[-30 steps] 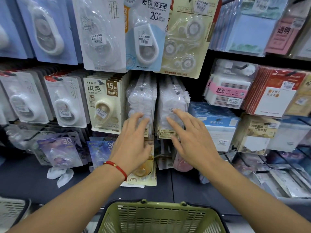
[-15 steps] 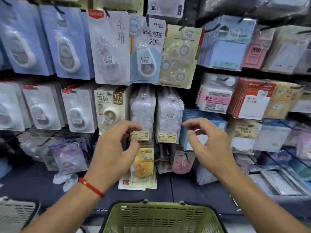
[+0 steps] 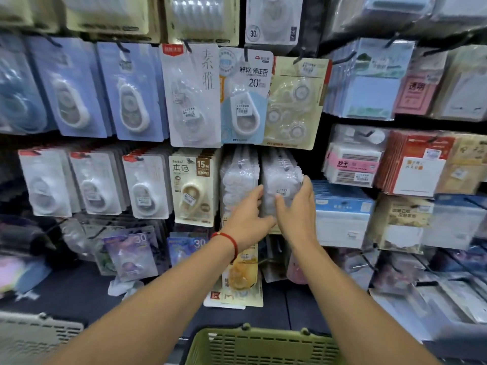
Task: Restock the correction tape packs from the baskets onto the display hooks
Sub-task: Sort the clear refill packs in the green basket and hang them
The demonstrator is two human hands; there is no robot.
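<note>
A: Nearest us, the green basket (image 3: 263, 347) sits low, below both forearms; we cannot see into it, so whether packs remain there is unknown; a grey basket (image 3: 34, 335) shows at the lower left, well off from the left hand.

B: Then the hands; the left hand (image 3: 246, 219) reaches up with fingers extended, its tips slipped into the gap between the two hanging stacks of clear packs; nothing is gripped that we can see.

A: Agreed; and the right hand (image 3: 296, 209)?

B: Spread around the right-hand stack of correction tape packs (image 3: 280, 180); thumb on the front face, fingers wrapped toward the far side; we judge it cups the stack, though how firmly it closes we cannot tell for certain.

A: Why held so?

B: Our guess: the two hands bracket that stack to square it on its hook; the left parts it from the neighbouring stack of clear packs (image 3: 238, 177), which hangs just left of the fingertips; the right steadies the outer edge so the packs do not swing.

A: So the task's packs hang on hooks already, between the hands, not in transit.

B: Yes; beyond the left hand, further left, a beige 15M pack (image 3: 193, 188) hangs beside white-carded ones; above both hands, a 20 m pack (image 3: 243, 101) on the upper row; to the right of the right hand, blue boxed stock (image 3: 342, 206); the hooks behind the stacks are hidden.
</note>
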